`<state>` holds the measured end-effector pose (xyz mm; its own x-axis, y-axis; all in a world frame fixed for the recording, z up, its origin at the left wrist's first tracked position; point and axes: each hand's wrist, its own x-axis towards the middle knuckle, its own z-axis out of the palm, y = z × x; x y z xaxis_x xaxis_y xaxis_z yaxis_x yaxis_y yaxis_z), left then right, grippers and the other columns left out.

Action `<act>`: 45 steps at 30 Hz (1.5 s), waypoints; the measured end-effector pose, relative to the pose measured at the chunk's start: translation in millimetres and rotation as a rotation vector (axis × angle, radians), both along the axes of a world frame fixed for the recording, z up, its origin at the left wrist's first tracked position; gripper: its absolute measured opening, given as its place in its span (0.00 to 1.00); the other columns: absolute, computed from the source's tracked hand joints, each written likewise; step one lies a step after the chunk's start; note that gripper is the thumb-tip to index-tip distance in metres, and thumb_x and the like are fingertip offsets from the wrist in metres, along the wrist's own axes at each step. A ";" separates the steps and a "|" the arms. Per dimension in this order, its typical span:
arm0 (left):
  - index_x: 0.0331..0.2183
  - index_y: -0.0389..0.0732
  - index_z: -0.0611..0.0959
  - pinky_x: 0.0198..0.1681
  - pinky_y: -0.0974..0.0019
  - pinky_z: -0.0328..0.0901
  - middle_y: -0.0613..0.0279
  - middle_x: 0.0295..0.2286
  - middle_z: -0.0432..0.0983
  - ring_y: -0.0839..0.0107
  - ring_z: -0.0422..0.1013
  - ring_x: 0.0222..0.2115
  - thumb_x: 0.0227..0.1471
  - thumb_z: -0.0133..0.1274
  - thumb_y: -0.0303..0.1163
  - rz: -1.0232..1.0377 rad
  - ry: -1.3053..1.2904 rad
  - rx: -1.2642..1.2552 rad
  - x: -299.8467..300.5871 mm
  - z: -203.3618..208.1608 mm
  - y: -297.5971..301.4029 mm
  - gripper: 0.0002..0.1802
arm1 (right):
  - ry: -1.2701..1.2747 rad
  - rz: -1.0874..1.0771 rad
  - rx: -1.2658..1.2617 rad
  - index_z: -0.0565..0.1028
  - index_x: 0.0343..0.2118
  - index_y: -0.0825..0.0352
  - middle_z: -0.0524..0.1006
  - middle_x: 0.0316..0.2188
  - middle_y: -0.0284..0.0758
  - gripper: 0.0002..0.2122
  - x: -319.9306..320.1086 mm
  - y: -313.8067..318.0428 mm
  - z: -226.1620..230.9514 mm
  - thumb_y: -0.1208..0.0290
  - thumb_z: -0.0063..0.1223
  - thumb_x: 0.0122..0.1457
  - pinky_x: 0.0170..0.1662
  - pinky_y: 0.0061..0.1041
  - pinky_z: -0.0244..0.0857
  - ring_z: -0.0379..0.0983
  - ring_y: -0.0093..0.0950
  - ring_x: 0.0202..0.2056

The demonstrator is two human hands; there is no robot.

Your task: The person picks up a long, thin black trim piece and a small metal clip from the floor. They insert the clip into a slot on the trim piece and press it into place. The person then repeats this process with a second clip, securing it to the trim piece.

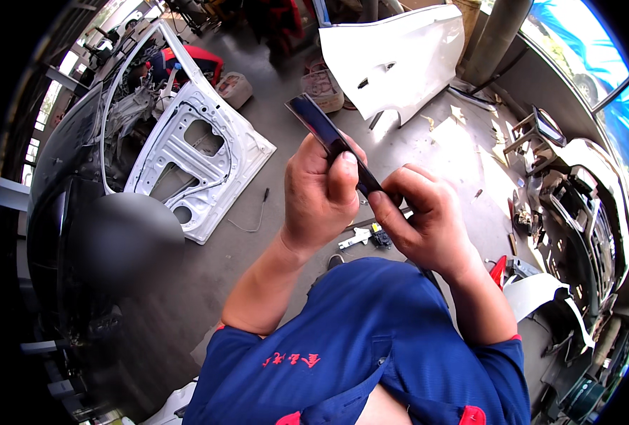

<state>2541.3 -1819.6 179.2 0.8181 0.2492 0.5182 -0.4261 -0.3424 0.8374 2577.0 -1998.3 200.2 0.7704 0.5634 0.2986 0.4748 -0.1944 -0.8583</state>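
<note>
Across the grey floor [250, 255], beyond your blue shirt [378, 312], stand a white door shell [240, 152] with large cutouts on your left and a smooth white door panel [399, 57] ahead. Nearer you, your left hand [321, 188] closes round a long, slim strip [328, 131], thumb pressed on its face, while your right hand [428, 219] pinches it lower down; dark and glossy with a pale edge, it slants from upper left to lower right before your body. Small red lettering [291, 359] runs across your shirt's chest.
</note>
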 end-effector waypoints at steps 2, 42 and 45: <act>0.34 0.36 0.75 0.32 0.71 0.68 0.60 0.28 0.77 0.77 0.70 0.25 0.60 0.42 0.25 -0.109 0.047 -0.129 4.2 2.3 1.2 0.07 | 0.004 0.007 0.023 0.77 0.27 0.70 0.74 0.23 0.39 0.05 2.7 -0.4 -2.0 0.75 0.61 0.56 0.29 0.32 0.67 0.73 0.33 0.25; 0.53 0.31 0.76 0.48 0.62 0.70 0.48 0.41 0.80 0.58 0.78 0.44 0.67 0.44 0.30 -0.449 0.149 -0.067 -2.1 20.7 0.4 0.18 | -0.471 -0.096 -0.102 0.73 0.22 0.68 0.73 0.21 0.42 0.08 34.1 6.4 59.7 0.71 0.59 0.50 0.30 0.40 0.68 0.73 0.47 0.25; 0.54 0.32 0.76 0.53 0.62 0.67 0.50 0.44 0.80 0.60 0.76 0.48 0.67 0.43 0.31 -0.663 0.110 -0.294 -5.2 -1.2 -12.3 0.19 | -0.537 0.002 -0.045 0.78 0.27 0.71 0.75 0.21 0.38 0.02 36.4 4.0 73.8 0.79 0.57 0.52 0.29 0.27 0.67 0.73 0.30 0.23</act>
